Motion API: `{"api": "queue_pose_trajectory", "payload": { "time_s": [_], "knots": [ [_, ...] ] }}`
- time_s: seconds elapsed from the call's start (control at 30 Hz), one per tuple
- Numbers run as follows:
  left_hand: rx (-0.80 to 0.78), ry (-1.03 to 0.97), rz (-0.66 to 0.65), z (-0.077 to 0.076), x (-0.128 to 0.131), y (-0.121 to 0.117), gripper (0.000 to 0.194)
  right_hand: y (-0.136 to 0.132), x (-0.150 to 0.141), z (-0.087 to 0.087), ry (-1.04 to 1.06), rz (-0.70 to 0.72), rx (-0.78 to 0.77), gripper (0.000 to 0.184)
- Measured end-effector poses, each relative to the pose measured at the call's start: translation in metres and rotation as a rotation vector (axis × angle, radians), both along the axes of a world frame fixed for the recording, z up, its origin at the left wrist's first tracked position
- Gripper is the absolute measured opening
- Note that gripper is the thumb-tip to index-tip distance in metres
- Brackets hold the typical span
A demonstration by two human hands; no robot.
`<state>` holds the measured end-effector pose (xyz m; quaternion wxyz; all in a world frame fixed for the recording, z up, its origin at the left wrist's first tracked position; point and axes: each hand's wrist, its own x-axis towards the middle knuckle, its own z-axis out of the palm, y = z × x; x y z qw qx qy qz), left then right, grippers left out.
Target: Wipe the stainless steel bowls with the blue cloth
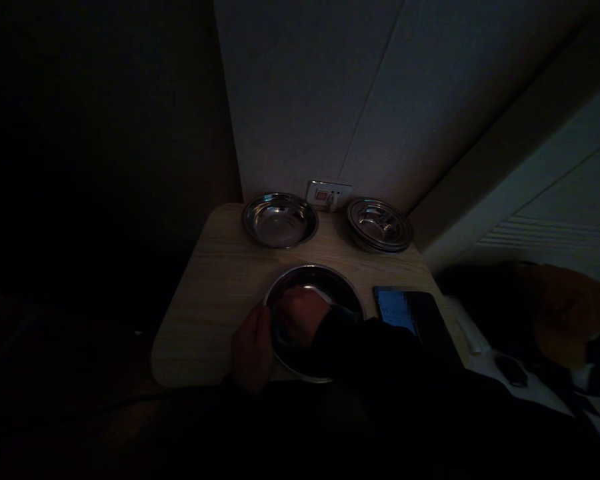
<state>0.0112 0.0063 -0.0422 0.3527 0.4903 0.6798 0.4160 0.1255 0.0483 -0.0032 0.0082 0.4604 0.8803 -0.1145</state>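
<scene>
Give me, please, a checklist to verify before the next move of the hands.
1. Left hand at the near metal bowl: ok, against its left rim.
2. Right hand inside that bowl: ok.
3. What the right hand holds: cannot tell, too dark.
4. Stacked metal bowls apart from both hands: ok.
5. Lit-screen device clear of the right sleeve: cannot tell, they meet in view.
6. Lighting: not ok, very dim.
</scene>
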Motion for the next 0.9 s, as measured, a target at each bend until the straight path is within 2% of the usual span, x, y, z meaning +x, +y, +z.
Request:
{"api": "queue_pose_trajectory", "payload": {
  "time_s": [0.07,0.2,0.23,0.37,0.53,0.7,0.83,0.9],
  "knots": [
    [0.028,0.002,0.018,-0.002,0.0,0.0,0.041,0.0,-0.001,0.0,-0.015,-0.04,0.021,0.02],
    [0.012,-0.012,0.069,-0.005,0.001,-0.001,0.041,-0.001,-0.002,0.001,-0.028,0.09,0.002,0.018],
    [0.014,-0.015,0.062,-0.005,0.001,-0.001,0.041,0.001,-0.002,0.001,-0.04,0.079,0.006,0.018],
    [0.027,-0.002,0.027,-0.006,0.003,-0.002,0.042,0.009,-0.007,0.005,-0.092,-0.122,0.078,0.023],
    [0.029,0.012,0.086,-0.007,0.005,-0.003,0.042,0.006,-0.006,0.007,-0.101,0.006,-0.034,0.021],
    [0.068,0.011,0.026,-0.006,0.004,-0.004,0.039,0.01,-0.006,0.006,-0.139,-0.092,0.018,0.024],
    [0.062,0.044,0.046,-0.005,0.003,-0.004,0.039,0.009,-0.007,0.006,-0.137,-0.01,-0.014,0.022],
    [0.044,0.046,0.028,-0.005,0.004,-0.004,0.039,0.011,-0.007,0.006,-0.156,-0.021,0.0,0.023]
  ]
}}
